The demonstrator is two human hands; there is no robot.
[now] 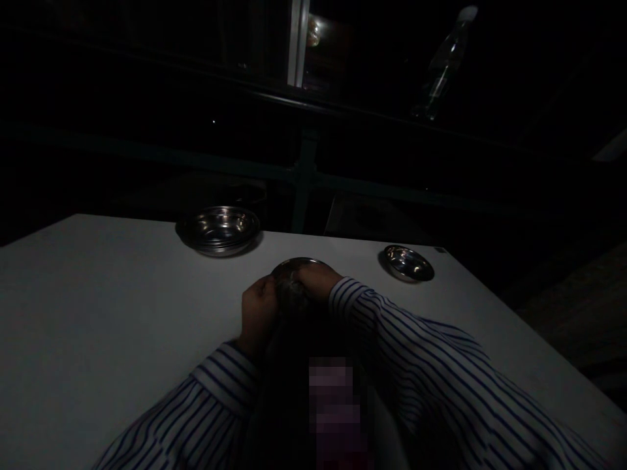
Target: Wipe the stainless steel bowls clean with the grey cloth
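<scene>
A shiny metal bowl (pixel 302 261) is in front of me near the middle of the white table, mostly covered by my hands. My left hand (pixel 258 310) is closed at the bowl's left side, its thumb by the rim. From the right, my right hand (pixel 318 281) reaches over the bowl with its fingers bent inward and pressed together. Between the two hands shows a pale, crumpled patch (pixel 292 287); it is too dark to tell what it is. Both arms wear striped sleeves.
Nested metal bowls (pixel 218 230) sit at the table's (pixel 122 294) far left edge. A smaller metal bowl (pixel 409 263) stands near the right corner. Beyond the table, a clear plastic bottle (pixel 445 65) stands on a dark ledge. The surroundings are very dark.
</scene>
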